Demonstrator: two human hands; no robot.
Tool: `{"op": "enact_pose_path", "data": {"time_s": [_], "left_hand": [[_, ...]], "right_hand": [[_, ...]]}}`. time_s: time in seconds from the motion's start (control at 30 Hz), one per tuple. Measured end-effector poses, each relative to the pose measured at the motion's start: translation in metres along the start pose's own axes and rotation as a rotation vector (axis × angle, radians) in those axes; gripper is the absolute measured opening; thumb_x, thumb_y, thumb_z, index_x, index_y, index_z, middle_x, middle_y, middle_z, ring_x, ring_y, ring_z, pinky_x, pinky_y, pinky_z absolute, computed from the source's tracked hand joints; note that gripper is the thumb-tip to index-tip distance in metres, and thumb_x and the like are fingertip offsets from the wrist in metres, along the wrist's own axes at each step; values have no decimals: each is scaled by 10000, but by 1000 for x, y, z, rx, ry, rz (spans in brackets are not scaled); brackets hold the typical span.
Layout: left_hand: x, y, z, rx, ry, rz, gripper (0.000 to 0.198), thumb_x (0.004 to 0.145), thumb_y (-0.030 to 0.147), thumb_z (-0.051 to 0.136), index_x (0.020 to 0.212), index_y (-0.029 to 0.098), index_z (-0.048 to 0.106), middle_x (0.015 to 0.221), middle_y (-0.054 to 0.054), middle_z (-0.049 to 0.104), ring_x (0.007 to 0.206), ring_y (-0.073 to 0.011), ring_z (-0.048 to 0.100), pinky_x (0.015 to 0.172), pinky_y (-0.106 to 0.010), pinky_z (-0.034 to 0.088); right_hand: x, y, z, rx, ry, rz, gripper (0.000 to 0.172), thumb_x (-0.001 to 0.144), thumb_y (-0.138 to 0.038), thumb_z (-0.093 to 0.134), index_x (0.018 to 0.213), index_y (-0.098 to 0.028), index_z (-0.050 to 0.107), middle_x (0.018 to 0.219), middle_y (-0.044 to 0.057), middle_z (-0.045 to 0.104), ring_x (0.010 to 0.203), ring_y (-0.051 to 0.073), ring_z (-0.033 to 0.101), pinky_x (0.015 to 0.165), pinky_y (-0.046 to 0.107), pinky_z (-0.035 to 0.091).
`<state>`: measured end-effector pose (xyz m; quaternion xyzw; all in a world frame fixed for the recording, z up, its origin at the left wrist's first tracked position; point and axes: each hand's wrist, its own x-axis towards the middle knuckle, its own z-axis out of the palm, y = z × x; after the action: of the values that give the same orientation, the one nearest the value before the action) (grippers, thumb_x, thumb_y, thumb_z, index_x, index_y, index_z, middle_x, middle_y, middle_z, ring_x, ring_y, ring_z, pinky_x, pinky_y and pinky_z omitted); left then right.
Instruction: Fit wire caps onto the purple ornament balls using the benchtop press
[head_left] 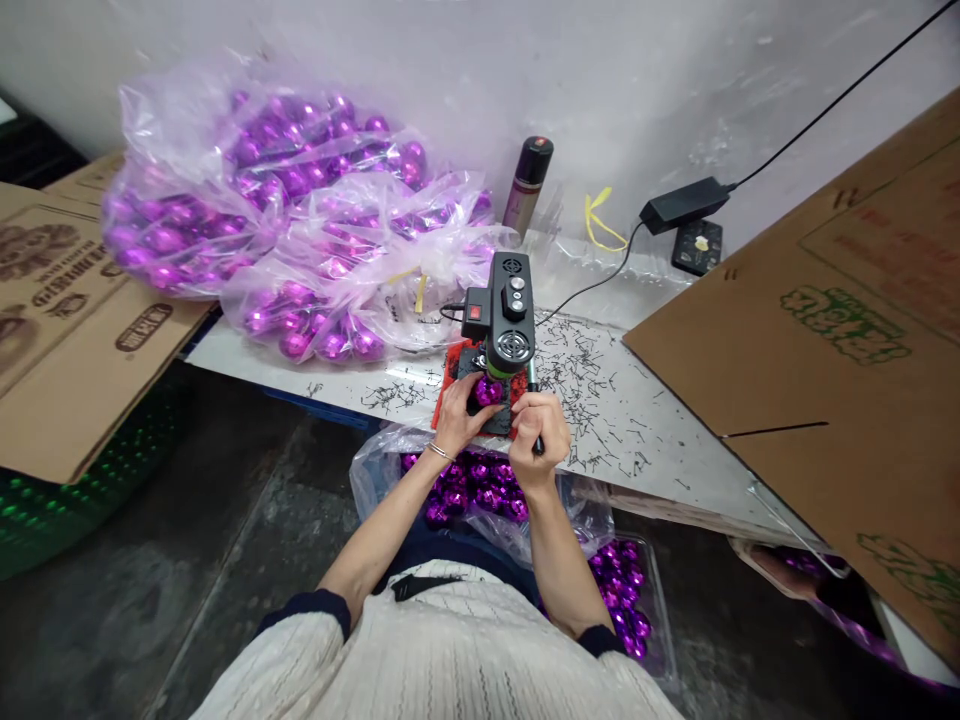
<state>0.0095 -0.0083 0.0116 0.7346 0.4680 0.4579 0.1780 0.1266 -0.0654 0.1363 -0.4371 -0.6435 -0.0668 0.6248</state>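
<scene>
My left hand holds a shiny purple bauble between thumb and fingers, right under the head of a small black bench-top machine with a red switch. My right hand is closed around the machine's black lever handle, which sticks out at its right side. A red mat shows beneath the machine's dark base. The machine's head hides where it meets the bauble. An open plastic bag of purple baubles lies in front of me, just below both hands.
Tied clear bags of purple baubles are heaped at the back left. Small black bits litter the white table. Behind stand a spray can and a power adapter. Cardboard boxes flank the right and left.
</scene>
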Motion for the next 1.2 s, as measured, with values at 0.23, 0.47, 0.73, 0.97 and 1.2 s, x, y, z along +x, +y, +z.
{"op": "enact_pose_path", "data": {"time_s": [0.23,0.47,0.73,0.97,1.2], "left_hand": [[-1,4,-1,18,0,19,559,916,481,747,1360,191,571,1237,-140,731,1140,-288,712,1036,-457,548],[-2,4,1,17,-3,2,576,901,471,767,1368,197,572,1245,-136,734,1159,-293,709,1055,-463,538],[-4,4,2,2,1,-11,590,882,476,786,1364,204,581,1237,-135,736,1163,-300,704,1031,-469,548],[-3,7,0,8,-1,-22,583,879,465,793,1346,186,585,1209,-135,740,1126,-296,706,989,-455,561],[-1,6,0,5,17,13,582,895,488,772,1347,173,583,1204,-143,741,1116,-286,712,991,-447,560]], "right_hand": [[-23,12,5,35,22,39,254,1018,-162,424,790,-225,517,766,0,600,702,130,599,654,284,479],[-39,24,12,20,65,34,317,1050,-258,382,760,-231,506,732,-6,583,653,139,582,686,325,503],[-47,31,15,12,112,7,334,1054,-276,380,748,-232,504,741,-16,595,628,131,588,790,374,536],[-48,35,16,-30,108,-29,343,1071,-283,346,758,-237,478,716,-22,567,623,126,588,753,352,521],[-39,30,15,-45,82,-75,364,1069,-252,340,725,-232,457,693,-22,561,609,115,575,663,312,484]]}}
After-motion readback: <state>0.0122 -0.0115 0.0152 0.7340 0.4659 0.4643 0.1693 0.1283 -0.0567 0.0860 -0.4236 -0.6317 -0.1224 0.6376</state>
